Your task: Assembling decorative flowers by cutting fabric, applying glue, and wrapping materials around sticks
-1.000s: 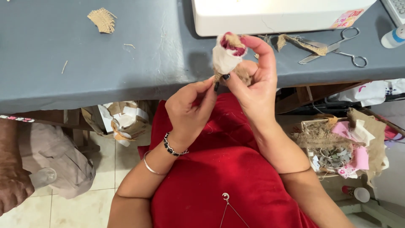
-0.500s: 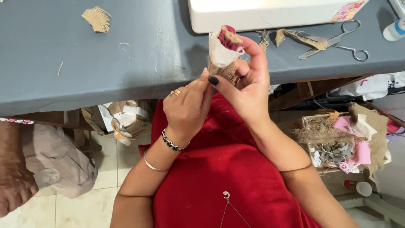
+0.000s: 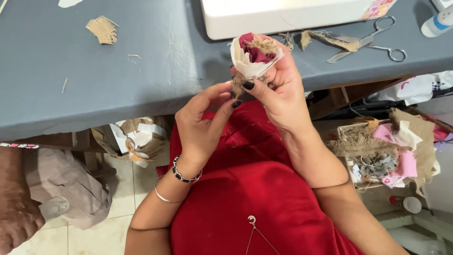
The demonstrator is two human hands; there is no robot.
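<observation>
Since the earlier frame our left hand has dropped below the fabric flower, fingers apart; our right hand grips it, near the scissors.

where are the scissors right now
In the head view the scissors lie on the grey table at upper right, beside a burlap strip, just right of the white machine base.

cream-and-maroon fabric flower, grey table, red dress
</observation>
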